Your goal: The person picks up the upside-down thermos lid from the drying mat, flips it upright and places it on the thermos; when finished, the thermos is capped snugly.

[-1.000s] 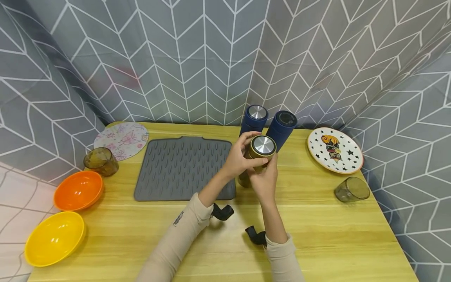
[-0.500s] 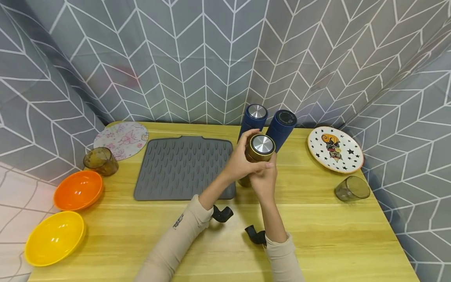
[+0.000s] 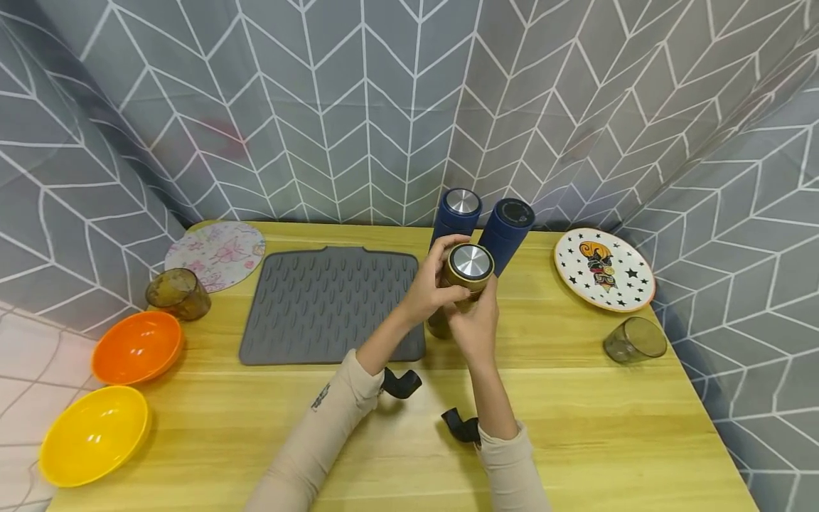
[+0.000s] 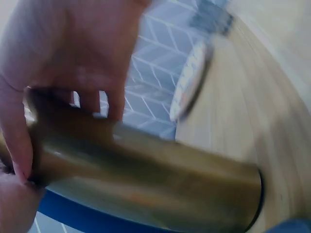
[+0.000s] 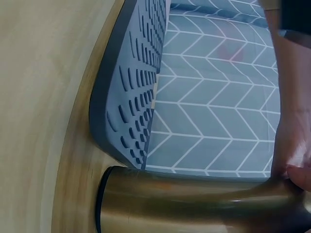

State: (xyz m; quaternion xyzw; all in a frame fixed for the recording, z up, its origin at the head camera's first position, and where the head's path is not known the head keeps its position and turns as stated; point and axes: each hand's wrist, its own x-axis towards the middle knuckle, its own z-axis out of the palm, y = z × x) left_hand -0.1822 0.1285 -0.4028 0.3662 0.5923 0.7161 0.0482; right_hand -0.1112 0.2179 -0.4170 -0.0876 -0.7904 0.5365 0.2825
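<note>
A gold thermos bottle (image 3: 469, 276) with a silver-topped lid stands near the middle of the table. My left hand (image 3: 424, 286) grips it near the lid, with fingers behind and thumb in front. Just below, my right hand (image 3: 475, 328) holds the bottle's upper part from the front right. In the left wrist view, the long gold body (image 4: 146, 170) reaches down to its dark base at the tabletop. Two blue thermos bottles stand right behind: one with a silver lid (image 3: 456, 222), one with a dark lid (image 3: 507, 235).
A grey ribbed mat (image 3: 329, 306) lies left of the bottles. Farther left are a floral round mat (image 3: 216, 254), an amber glass (image 3: 179, 295), an orange bowl (image 3: 136, 348) and a yellow bowl (image 3: 94, 435). A patterned plate (image 3: 604, 270) and another glass (image 3: 633, 340) are at right.
The left thumb shifts around the front of the gold bottle near its lid and back. Both hands stay on the bottle, which keeps its place. The head view drifts slightly.
</note>
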